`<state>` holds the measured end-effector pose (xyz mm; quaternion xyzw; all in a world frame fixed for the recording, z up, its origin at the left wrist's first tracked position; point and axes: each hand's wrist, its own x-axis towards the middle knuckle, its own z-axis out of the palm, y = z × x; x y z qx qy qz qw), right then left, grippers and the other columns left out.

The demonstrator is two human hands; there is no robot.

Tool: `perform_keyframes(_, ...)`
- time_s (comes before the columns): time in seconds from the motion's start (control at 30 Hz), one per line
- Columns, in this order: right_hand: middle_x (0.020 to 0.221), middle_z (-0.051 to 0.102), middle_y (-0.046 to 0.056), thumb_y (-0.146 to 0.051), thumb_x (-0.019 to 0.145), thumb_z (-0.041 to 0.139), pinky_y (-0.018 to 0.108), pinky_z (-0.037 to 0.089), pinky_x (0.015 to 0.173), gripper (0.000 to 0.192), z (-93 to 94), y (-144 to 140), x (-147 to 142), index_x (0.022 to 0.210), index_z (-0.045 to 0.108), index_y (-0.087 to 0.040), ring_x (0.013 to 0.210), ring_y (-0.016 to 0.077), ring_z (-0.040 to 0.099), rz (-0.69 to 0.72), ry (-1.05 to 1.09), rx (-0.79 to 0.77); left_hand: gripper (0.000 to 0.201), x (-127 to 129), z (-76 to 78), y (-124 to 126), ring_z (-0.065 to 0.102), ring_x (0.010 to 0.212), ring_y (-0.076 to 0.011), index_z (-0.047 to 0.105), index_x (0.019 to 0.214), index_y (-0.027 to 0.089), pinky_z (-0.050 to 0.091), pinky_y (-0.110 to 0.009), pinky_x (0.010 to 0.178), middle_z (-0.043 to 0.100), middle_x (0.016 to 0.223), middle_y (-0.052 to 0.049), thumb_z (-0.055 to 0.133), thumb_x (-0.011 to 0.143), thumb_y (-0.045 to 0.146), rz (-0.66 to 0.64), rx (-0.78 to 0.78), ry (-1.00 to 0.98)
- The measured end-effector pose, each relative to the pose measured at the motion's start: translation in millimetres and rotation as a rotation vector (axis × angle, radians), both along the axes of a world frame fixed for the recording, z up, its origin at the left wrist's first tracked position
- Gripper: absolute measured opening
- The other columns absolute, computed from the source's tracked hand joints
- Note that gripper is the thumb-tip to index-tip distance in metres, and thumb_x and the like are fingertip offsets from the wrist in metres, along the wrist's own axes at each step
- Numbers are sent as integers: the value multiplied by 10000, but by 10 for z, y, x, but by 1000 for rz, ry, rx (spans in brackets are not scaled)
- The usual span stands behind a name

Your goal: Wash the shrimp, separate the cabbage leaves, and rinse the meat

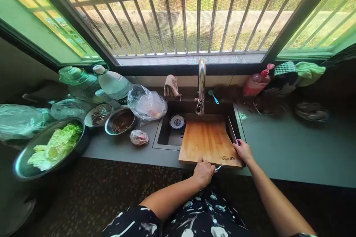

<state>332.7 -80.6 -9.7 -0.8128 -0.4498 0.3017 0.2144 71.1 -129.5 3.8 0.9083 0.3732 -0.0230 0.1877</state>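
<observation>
Looking down from the head camera, one wooden cutting board (208, 141) lies across the right part of one dark sink (167, 133), its near edge over the counter (292, 148) lip. The board is pale brown with straight grain, bare on top, with a small printed mark near its near right corner and a metal loop at its near edge. The left hand (204, 172) is curled closed around that near edge by the loop. The right hand (244, 150) rests at the board's right near corner, fingers closed on the handle of one knife (232, 130) that lies along the board's right edge, blade pointing far.

One faucet (200, 85) stands at the far side of the sink, and one small patterned dish (177, 121) sits in the basin, left of the board.

Left of the sink I count three metal bowls: a big one with cabbage leaves (57, 146) nearest, then two smaller ones (121, 121) farther back. Two clear plastic bottles (112, 83) lean behind them, beside one knotted plastic bag (146, 103). One small wrapped lump (138, 137) lies just left of the sink. Far right, one pink bottle (257, 80) leans near some cloths (302, 72).
</observation>
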Motion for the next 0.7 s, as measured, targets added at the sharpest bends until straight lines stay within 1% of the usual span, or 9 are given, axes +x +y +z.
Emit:
perform_keyframes(0.1, 534, 611, -1, -341, 741, 523, 254, 428, 519, 444, 85, -150, -20, 1112, 633, -123, 491, 163, 573, -29, 33, -21, 281, -24, 212, -96, 638, 774, -188, 625, 842, 167, 355, -363, 781, 704, 779, -60, 467, 931, 382, -9, -16, 37)
perform_keyframes(0.2, 543, 617, 3, -353, 753, 521, 262, 438, 536, 452, 215, -191, 5, 1129, 624, -126, 498, 167, 580, 3, 29, -10, 294, -64, 461, -147, 635, 720, -174, 624, 814, 173, 357, -350, 758, 708, 767, -52, 475, 925, 401, -27, -20, 49)
perform_keyframes(0.3, 547, 616, -4, -359, 769, 516, 261, 441, 556, 451, 348, -127, 54, 1150, 608, -135, 500, 163, 585, 81, -5, 6, 302, -73, 696, -190, 635, 711, -174, 627, 823, 180, 357, -348, 751, 707, 760, -47, 474, 922, 420, -8, 4, 46)
perform_keyframes(0.4, 558, 617, -14, -345, 783, 501, 248, 432, 549, 434, 444, -4, 107, 1154, 594, -139, 487, 149, 582, 161, 8, 4, 307, -34, 859, -196, 634, 715, -174, 630, 817, 182, 354, -346, 756, 702, 747, -42, 475, 920, 425, 14, 13, 55)
perform_keyframes(0.47, 555, 612, -19, -329, 789, 497, 238, 427, 545, 426, 480, 78, 153, 1157, 588, -137, 491, 142, 584, 200, 27, -2, 312, -8, 930, -159, 632, 713, -173, 632, 783, 179, 348, -344, 763, 698, 733, -40, 487, 912, 424, 18, -9, 78)
perform_keyframes(0.57, 525, 589, -27, -317, 804, 489, 231, 419, 530, 419, 503, 175, 256, 1172, 580, -137, 486, 139, 579, 266, 47, -11, 329, -12, 1055, -41, 627, 709, -172, 635, 737, 175, 334, -343, 769, 698, 732, -47, 505, 898, 431, 41, -36, 90)
perform_keyframes(0.7, 515, 569, -38, -298, 822, 485, 228, 413, 510, 401, 520, 270, 410, 1182, 569, -141, 453, 129, 559, 334, 80, -20, 376, -82, 1295, 149, 621, 748, -173, 644, 730, 184, 313, -335, 772, 699, 744, -39, 459, 914, 456, 107, -17, -8)
